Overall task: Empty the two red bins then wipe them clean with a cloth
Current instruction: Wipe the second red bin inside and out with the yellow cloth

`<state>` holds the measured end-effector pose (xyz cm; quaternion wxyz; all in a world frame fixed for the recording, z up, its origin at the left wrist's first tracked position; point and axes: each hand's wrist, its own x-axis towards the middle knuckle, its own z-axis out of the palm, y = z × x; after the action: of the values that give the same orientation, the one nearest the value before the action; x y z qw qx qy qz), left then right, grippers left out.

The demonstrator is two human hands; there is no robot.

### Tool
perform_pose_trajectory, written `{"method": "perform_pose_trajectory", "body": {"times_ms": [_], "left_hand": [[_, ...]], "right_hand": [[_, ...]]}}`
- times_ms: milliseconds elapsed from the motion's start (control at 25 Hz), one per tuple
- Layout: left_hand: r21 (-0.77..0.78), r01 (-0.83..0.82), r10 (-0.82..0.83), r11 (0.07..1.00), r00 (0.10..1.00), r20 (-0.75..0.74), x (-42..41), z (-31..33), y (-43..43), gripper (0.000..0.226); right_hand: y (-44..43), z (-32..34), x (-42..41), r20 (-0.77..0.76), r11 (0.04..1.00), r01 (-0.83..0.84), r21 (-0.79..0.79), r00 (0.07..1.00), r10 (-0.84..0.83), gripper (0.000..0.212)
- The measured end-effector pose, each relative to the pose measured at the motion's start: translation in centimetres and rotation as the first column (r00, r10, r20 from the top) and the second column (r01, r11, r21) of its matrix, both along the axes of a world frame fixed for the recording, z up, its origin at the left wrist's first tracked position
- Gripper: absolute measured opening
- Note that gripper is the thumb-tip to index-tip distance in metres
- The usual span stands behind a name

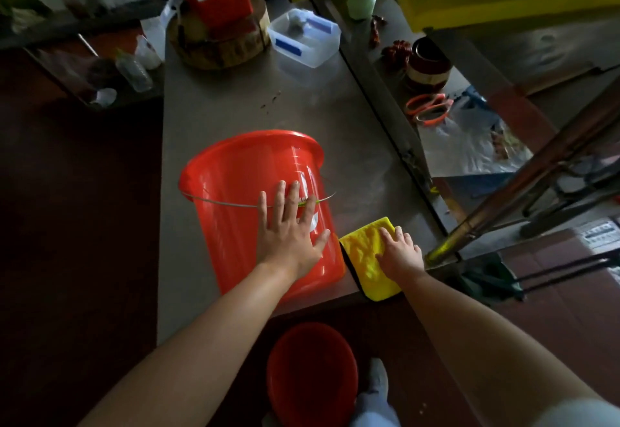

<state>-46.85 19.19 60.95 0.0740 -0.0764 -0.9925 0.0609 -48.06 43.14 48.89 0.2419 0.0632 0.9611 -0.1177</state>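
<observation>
Steadying the tipped red bin, the left hand lies spread flat while the right hand rests loosely on the cloth, probably for wiping.

The left hand and right hand are bare, like both forearms. A white short sleeve covers the right upper arm; pale grey trousers meet a light shoe.

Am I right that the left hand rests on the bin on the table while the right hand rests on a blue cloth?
Nearly: the head view shows the cloth under the right hand is yellow, not blue; the rest holds.
</observation>
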Motion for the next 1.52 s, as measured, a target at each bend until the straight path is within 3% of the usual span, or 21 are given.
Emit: {"method": "perform_pose_trajectory", "body": {"times_ms": [280,440,640,720,920,1160,1360,1520], "left_hand": [[-0.002,-0.006,0.005,1.0,0.999,-0.035,0.0,-0.5,0.1,0.077],[-0.009,-0.002,0.002,1.0,0.999,-0.032,-0.1,-0.7,0.2,0.076],[-0.009,-0.007,0.007,1.0,1.0,0.026,-0.1,-0.4,0.2,0.076],[0.025,-0.014,0.013,1.0,0.999,0.04,0.3,0.3,-0.2,0.071],[0.167,0.036,-0.047,0.985,0.997,0.061,0.2,2.1,-3.7,0.052],[0.166,-0.019,0.001,0.986,0.994,0.108,0.1,4.0,-10.2,0.045],[0.117,0.123,-0.134,0.986,0.986,0.097,-0.2,4.8,-16.3,0.035],[0.218,0.198,-0.204,0.956,0.979,0.004,-0.8,6.1,-19.8,0.024]], "right_hand": [[0.7,-2.3,-1.5,0.126,0.98,0.196,-0.046,0.974,-0.189,0.08],[0.5,-3.1,-2.1,0.068,0.922,0.385,-0.045,0.922,-0.381,0.055],[-0.1,-0.8,-2.6,0.152,0.885,0.436,-0.162,0.897,-0.415,0.028],[-0.9,1.5,-2.6,0.099,0.879,0.412,-0.241,0.911,-0.4,0.022],[-3.9,8.2,-2.8,-0.038,0.86,0.288,-0.421,0.942,-0.334,0.038],[-11.3,13.7,0.1,-0.238,0.796,0.159,-0.584,0.904,-0.355,0.039],[-17.5,14.1,4.9,-0.4,0.789,0.139,-0.599,0.802,-0.445,0.045],[-21.5,14.1,7.1,-0.569,0.889,0.038,-0.455,0.756,-0.323,0.051]]}}
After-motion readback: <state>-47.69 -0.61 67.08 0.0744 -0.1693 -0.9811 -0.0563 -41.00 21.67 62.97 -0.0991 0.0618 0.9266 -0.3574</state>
